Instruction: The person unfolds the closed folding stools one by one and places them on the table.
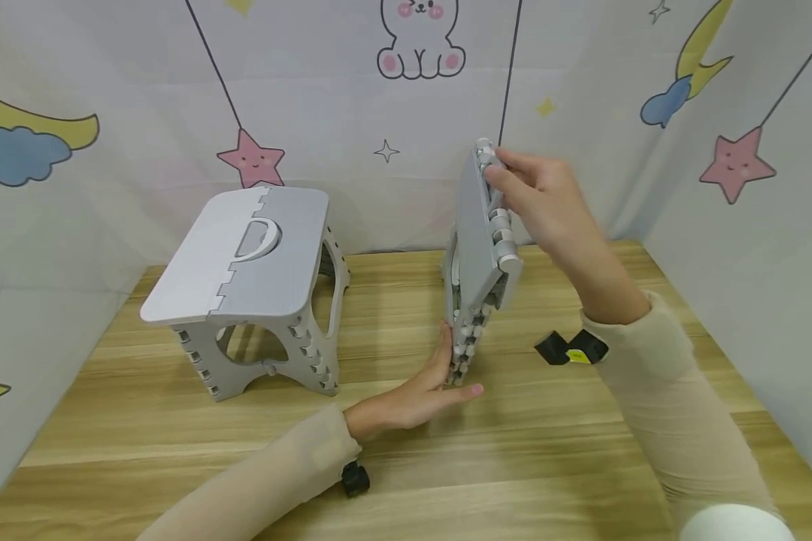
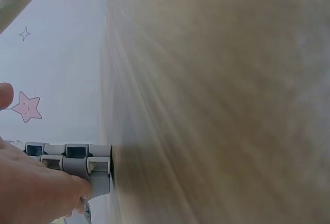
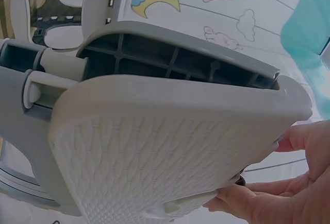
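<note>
A grey folding step stool (image 1: 477, 233) stands nearly folded flat and upright on the right half of the table, its hinged top edge upward. My right hand (image 1: 551, 199) pinches that top edge between thumb and fingers. In the right wrist view the stool's white textured half (image 3: 139, 136) and ribbed grey underside form a narrow gap, with the right hand (image 3: 289, 188) at its edge. Low down, my left hand (image 1: 416, 398) lies with straight fingers against the near side, thumb stretched out. The left wrist view shows the hinged leg edge (image 2: 77, 154) beside the hand.
A second, unfolded step stool (image 1: 291, 218), white and grey with a carrying handle (image 1: 264, 240), stands on the left of the wooden table (image 1: 392, 323). A white curtain (image 1: 325, 98) with cartoon prints hangs behind and at both sides.
</note>
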`<state>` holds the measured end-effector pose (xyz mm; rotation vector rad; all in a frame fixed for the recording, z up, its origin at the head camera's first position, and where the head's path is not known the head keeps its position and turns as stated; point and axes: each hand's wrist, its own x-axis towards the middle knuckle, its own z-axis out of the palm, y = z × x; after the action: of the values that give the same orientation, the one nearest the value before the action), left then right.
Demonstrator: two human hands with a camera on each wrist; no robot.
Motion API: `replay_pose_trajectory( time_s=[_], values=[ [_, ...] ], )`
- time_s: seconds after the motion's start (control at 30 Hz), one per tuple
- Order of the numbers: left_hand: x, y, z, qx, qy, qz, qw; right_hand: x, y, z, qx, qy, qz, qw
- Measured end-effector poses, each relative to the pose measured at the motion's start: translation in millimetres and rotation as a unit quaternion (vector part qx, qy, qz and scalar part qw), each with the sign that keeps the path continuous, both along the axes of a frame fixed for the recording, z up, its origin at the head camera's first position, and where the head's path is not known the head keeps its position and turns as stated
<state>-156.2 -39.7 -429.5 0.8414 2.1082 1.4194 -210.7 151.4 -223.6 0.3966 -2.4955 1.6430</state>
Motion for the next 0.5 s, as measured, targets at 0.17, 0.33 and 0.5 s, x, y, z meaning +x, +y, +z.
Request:
replay_pose_trajectory(
  time_s=[0.17,0.33,0.5],
  values=[
    [0.4,-2.0,0.4,0.01,-0.016,0.007,0.9998,-2.8,-11.9,0.9,0.057,0.028,0.004,0.998],
    [0.6,-4.3,1.8,0.026,-0.022,0.009,0.9994,-5.3,-21.3,0.4,0.095,0.049,0.012,0.9942],
    [-1.0,-6.2,1.0,0.038,-0.015,-0.002,0.9992,-6.6,-30.7,-0.2,0.121,0.058,0.0,0.991]
  ],
)
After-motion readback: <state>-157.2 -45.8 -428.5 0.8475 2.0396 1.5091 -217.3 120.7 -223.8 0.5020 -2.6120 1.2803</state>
